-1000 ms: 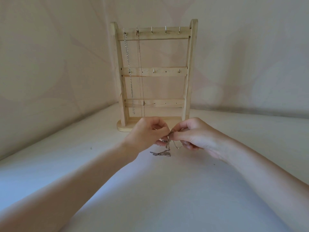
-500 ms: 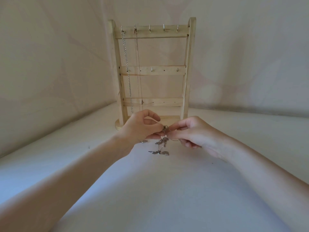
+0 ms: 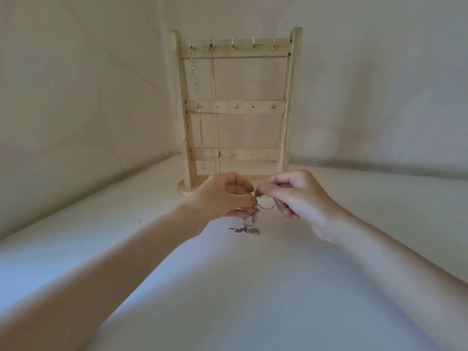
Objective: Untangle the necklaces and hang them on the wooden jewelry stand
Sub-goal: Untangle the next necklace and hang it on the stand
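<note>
Both hands point(image 3: 255, 198) lifted slightly; left hand point(image 3: 222, 198) and right hand point(image 3: 296, 196) pinch tangled necklace point(image 3: 249, 225) between them. Untangling, I judge; next, tease strands apart, then stand point(image 3: 288, 97) beyond.

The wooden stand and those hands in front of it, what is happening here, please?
A person is untangling a necklace. The left hand and the right hand pinch a tangled chain with charms just above the table. Two chains, a thick one and a thin one, already hang on the wooden jewelry stand.
</note>
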`<act>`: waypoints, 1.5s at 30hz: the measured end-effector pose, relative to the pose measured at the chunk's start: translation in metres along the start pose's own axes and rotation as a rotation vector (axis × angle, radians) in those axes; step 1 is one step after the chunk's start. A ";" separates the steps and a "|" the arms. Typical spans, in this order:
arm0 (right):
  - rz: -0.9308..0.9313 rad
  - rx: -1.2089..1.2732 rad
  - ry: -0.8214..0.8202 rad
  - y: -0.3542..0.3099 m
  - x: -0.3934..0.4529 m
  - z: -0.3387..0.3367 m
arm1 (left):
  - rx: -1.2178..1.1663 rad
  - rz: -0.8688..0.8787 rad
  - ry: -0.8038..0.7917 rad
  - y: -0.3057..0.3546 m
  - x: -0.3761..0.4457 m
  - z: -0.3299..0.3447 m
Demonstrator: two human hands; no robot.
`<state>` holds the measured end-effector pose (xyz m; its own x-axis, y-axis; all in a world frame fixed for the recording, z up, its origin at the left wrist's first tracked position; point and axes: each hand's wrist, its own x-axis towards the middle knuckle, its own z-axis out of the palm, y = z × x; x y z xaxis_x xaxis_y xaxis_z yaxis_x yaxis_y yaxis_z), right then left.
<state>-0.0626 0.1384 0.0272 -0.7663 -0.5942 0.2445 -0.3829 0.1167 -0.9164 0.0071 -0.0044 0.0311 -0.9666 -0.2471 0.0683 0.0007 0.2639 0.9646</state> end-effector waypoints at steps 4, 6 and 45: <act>0.011 0.026 0.012 0.000 0.000 -0.002 | -0.098 -0.059 -0.069 0.001 -0.002 -0.003; 0.029 0.034 0.010 0.000 0.001 -0.003 | -0.096 -0.066 -0.080 0.000 -0.003 -0.004; 0.237 -0.005 -0.222 0.004 0.003 -0.008 | 0.147 0.136 0.061 -0.001 -0.001 0.005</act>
<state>-0.0707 0.1433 0.0267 -0.7034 -0.7089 -0.0514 -0.2103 0.2767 -0.9377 0.0067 0.0004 0.0290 -0.9429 -0.2542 0.2152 0.0888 0.4309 0.8980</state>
